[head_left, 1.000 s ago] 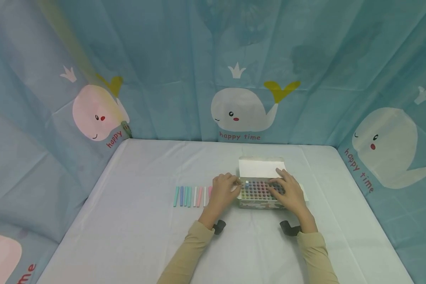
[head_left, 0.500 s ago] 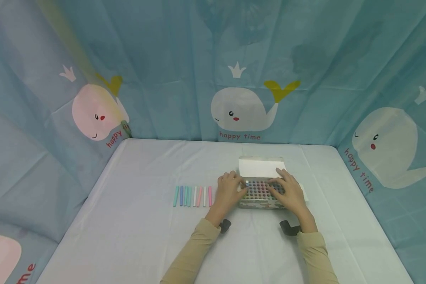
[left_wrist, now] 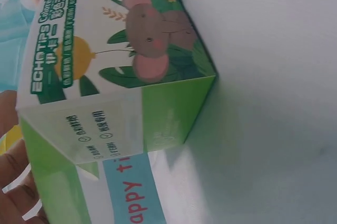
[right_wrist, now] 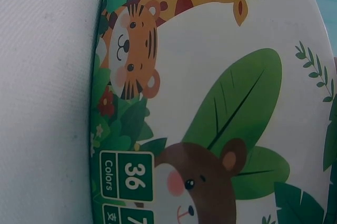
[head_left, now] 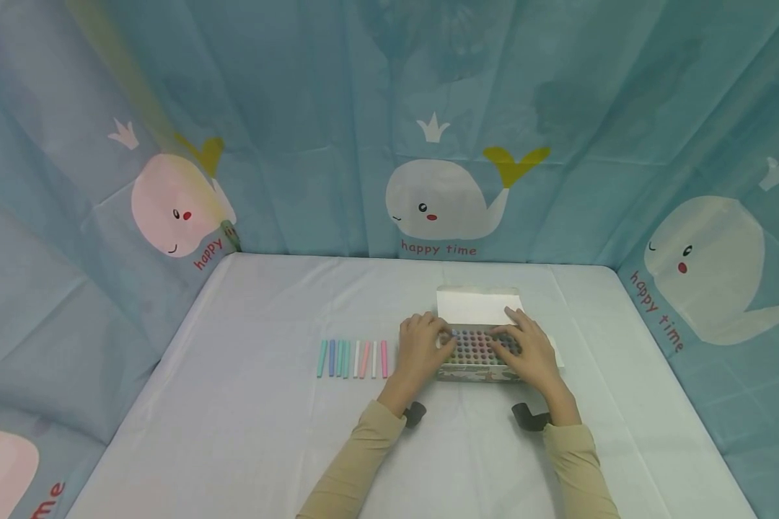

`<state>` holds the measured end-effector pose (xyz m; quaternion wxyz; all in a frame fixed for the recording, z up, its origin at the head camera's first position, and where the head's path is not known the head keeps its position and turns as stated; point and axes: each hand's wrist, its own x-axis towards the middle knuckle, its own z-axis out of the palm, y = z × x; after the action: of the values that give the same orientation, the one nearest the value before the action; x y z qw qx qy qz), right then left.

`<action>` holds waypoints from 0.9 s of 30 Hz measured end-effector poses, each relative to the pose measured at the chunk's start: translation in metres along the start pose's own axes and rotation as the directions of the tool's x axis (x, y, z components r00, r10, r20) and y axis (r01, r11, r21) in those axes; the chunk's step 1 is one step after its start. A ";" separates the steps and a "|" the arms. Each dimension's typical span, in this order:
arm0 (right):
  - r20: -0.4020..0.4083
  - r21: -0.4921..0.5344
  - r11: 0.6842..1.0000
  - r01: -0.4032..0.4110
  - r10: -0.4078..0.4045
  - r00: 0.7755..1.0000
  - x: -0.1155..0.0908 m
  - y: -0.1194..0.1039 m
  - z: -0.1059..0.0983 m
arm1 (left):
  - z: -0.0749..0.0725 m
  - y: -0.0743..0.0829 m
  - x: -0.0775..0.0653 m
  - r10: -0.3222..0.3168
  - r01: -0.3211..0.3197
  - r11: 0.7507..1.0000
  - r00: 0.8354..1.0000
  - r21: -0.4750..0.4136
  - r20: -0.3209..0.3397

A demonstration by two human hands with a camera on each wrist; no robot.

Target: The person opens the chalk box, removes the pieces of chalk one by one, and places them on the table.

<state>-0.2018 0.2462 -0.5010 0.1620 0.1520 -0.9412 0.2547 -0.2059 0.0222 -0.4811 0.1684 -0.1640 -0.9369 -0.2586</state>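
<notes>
An open cardboard box of coloured chalk (head_left: pixel 480 373) stands in the head view, chalk ends showing in a grid (head_left: pixel 472 347). Its elephant-printed front (left_wrist: pixel 158 34) and green end fill much of the left wrist view. My left hand (head_left: pixel 420 349) lies over the box's left side, index fingertip at the grid's back left corner, thumb lower and apart from it. Over the right part of the grid, my right hand (head_left: pixel 532 353) rests with thumb and index finger spread apart. The right wrist view shows the printed front (right_wrist: pixel 210 103) without the hand.
Several loose chalk sticks (head_left: pixel 356 359) lie in a row left of the box. Its white lid (head_left: pixel 477 306) is tipped back behind. Dark wrist camera mounts (head_left: pixel 531 418) sit under the wrists. A whale-print curtain (head_left: pixel 337 144) surrounds the white table (head_left: pixel 247 404).
My left hand has moved right onto the box's left part, uncovering the pink chalk stick. The white-topped stick that stood up at the back left corner no longer shows. The right hand stays put.
</notes>
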 end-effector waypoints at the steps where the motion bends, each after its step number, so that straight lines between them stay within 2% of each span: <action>1: 0.000 0.000 1.000 0.000 0.000 1.000 0.000 0.000 0.000 | -0.001 0.000 0.000 -0.001 0.001 1.000 1.000 -0.007 -0.009; 6: 0.004 -0.003 1.000 -0.003 0.003 1.000 0.000 -0.001 -0.001 | -0.005 0.003 0.002 -0.012 0.007 0.994 0.999 -0.108 -0.046; 12: -0.003 -0.014 1.000 0.002 -0.002 1.000 0.000 -0.001 0.000 | -0.009 0.004 0.002 0.007 -0.029 0.976 0.995 -0.214 -0.100; 21: -0.015 -0.013 1.000 0.007 -0.007 1.000 0.000 0.001 0.001 | -0.021 0.000 0.004 -0.012 -0.045 0.962 0.979 -0.270 -0.203; 27: -0.020 -0.003 1.000 0.006 -0.006 1.000 0.000 0.000 0.001 | -0.031 -0.006 0.003 -0.029 -0.037 0.957 0.975 -0.288 -0.220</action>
<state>-0.2021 0.2457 -0.5022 0.1725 0.1518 -0.9395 0.2541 -0.2036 0.0017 -0.4575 0.2466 -0.1591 -0.8638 -0.4096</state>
